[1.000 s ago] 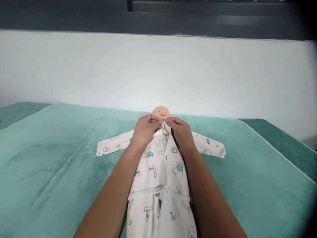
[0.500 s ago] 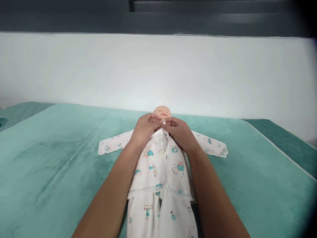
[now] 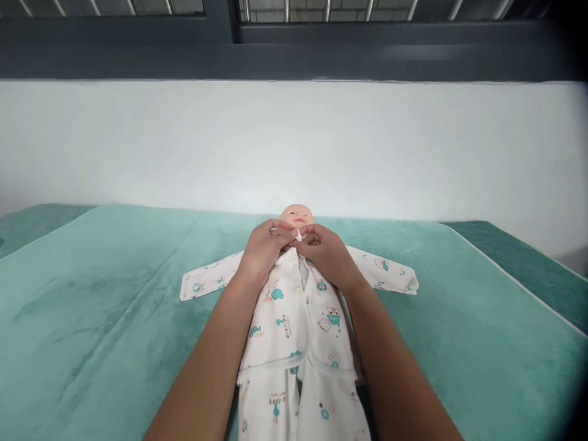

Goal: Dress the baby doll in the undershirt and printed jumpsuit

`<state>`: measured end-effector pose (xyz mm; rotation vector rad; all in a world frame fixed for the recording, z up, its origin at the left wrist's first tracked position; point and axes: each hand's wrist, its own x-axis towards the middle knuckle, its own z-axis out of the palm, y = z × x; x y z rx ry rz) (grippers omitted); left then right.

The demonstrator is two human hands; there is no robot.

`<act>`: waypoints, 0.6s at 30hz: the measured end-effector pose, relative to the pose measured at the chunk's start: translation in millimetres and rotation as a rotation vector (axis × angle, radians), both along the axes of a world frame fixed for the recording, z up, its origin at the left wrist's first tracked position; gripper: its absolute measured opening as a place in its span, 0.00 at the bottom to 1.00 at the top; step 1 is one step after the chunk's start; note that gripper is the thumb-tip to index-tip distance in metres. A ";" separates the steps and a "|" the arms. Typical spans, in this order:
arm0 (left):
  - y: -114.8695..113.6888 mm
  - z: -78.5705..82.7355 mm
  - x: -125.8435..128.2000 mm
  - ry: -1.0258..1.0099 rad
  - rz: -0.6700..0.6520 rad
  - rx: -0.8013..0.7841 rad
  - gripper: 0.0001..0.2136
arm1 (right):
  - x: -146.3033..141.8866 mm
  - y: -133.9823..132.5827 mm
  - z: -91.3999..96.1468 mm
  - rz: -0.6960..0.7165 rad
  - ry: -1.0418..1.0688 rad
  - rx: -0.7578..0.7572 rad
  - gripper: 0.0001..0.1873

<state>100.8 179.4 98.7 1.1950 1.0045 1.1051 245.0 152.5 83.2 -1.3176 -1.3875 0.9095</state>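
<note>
White wall [image 3: 294,147] is standing behind one teal cover [image 3: 114,288], below one dark window frame [image 3: 294,55]. One doll [image 3: 297,214] is lying face up on the cover, straight ahead of me, wearing one jacket [image 3: 287,346] and one pair of trousers [image 3: 321,419]. Both garments are showing small teal and reddish prints on white (a round, pale button [image 3: 299,291] is sitting at the chest). Two sleeves [image 3: 383,268] are stretching out flat, one per side. Smooth cloth is meeting plush. My left hand [image 3: 267,248] and right hand [image 3: 324,252] are pinching the jacket's neckline between thumbs and fingers.
</note>
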 end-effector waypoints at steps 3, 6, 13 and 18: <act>0.0 0.0 0.0 0.028 -0.005 0.014 0.18 | -3.2 -1.8 3.5 -0.006 -0.056 0.000 0.13; 0.9 -1.2 0.4 0.066 -0.004 0.013 0.19 | -4.6 -3.9 4.9 0.003 -0.127 0.026 0.10; -0.2 2.5 -0.8 0.053 -0.011 -0.037 0.16 | -2.4 -4.9 3.0 0.057 -0.088 0.042 0.13; -1.6 7.3 -3.3 0.006 -0.024 -0.083 0.16 | 1.5 -5.4 3.1 0.104 0.048 0.027 0.17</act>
